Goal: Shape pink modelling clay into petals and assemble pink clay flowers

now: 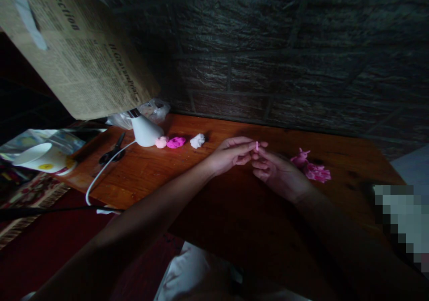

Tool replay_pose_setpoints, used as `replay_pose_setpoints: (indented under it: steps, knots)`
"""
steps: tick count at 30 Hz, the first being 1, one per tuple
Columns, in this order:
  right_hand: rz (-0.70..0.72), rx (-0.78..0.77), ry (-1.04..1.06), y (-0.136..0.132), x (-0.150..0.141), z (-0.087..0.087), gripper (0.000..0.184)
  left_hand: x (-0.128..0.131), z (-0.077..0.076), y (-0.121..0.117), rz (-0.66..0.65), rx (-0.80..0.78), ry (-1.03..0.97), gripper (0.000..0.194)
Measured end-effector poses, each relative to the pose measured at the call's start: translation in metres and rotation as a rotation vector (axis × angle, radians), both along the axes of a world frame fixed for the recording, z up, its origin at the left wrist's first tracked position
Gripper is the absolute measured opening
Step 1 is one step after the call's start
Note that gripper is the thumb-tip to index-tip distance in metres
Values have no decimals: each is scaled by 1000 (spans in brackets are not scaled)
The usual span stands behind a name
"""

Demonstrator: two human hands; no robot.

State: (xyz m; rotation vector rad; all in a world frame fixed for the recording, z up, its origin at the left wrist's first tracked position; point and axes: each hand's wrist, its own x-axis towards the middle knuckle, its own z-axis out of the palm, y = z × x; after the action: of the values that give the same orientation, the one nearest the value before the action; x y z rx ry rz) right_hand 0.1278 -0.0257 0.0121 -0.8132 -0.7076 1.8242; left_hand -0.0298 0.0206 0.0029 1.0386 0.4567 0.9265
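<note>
Above the wooden table, my left hand (231,154) and my right hand (279,172) meet at the fingertips. Between them they pinch a small pink piece of modelling clay (257,146), thin and upright. Just right of my right hand lie pink ruffled clay shapes (317,172), one with thin points sticking up. To the left of my left hand a white clay lump (197,140) rests on the wood. Farther left sit a bright magenta clay lump (176,142) and a pale pink clay lump (161,142), side by side.
A lamp with a white base (147,131) and newsprint shade (90,55) stands at the left, its white cord (100,173) trailing over the edge. Near it are black scissors (115,151) and a paper cup (42,158). A dark brick wall (234,55) borders the table (351,158).
</note>
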Motion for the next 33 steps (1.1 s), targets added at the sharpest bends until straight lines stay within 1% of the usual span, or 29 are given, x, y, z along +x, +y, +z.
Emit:
replay_pose_setpoints:
  steps: [5, 9, 15, 20, 27, 33]
  knots:
    - [-4, 14, -7, -1, 0, 0, 25, 0, 0, -1, -3, 1, 20, 22]
    - [-2, -6, 7, -1, 0, 1, 27, 0, 0, 0, 1, 60, 11, 21]
    - [-1, -5, 2, 0, 0, 0, 26, 0, -3, 2, -35, 137, 57, 27]
    - [-15, 9, 9, 0, 0, 0, 26, 1, -2, 1, -2, 122, 50, 28]
    - [-30, 14, -33, 0, 0, -2, 25, 2, 2, -1, 5, 97, 13, 27]
    - [-38, 111, -101, 0, 0, -5, 24, 2, 2, -1, 7, 73, 1, 23]
